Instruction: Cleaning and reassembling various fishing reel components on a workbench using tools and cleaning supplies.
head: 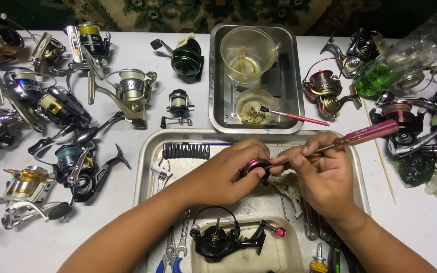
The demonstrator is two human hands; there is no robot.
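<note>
My left hand (231, 172) grips a small round dark-pink reel spool (255, 167) over a metal work tray (146, 167). My right hand (320, 169) holds a screwdriver with a dark-red handle (365, 134); its thin shaft points left and its tip meets the spool. Below the hands a black reel body with a pink knob (228, 238) lies in a pale shallow dish (289, 255).
Many fishing reels (77, 167) crowd the white table at left and right. A second metal tray (218, 76) behind holds a clear cup and a brush. A bit rack (185, 150), wrench (162, 174) and pliers lie in the work tray. A plastic bottle with green liquid (395, 63) lies at right.
</note>
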